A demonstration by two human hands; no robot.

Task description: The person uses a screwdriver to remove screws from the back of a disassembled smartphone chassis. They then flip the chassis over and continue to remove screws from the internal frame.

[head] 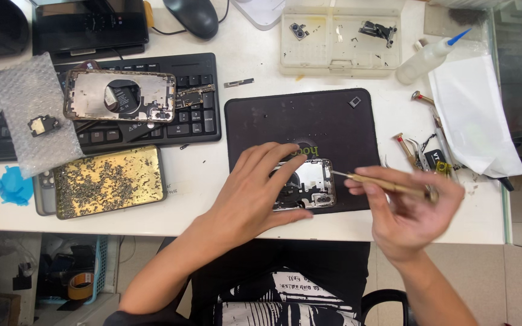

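Left hand [255, 193] presses open phone frame [309, 184] flat on black mat [333, 121]. Right hand [412, 211] pinches thin tool [382, 183], tip at frame's 3 o'clock edge. Insides still bare; back not on.

On the dark mat [321, 121] near the counter's [225, 211] front edge, the left hand [255, 193] presses down an opened phone frame [309, 184]. The right hand [415, 211] grips a slim screwdriver [382, 183], its tip touching the frame's right edge. A second phone frame [119, 96] lies on the keyboard [200, 121].
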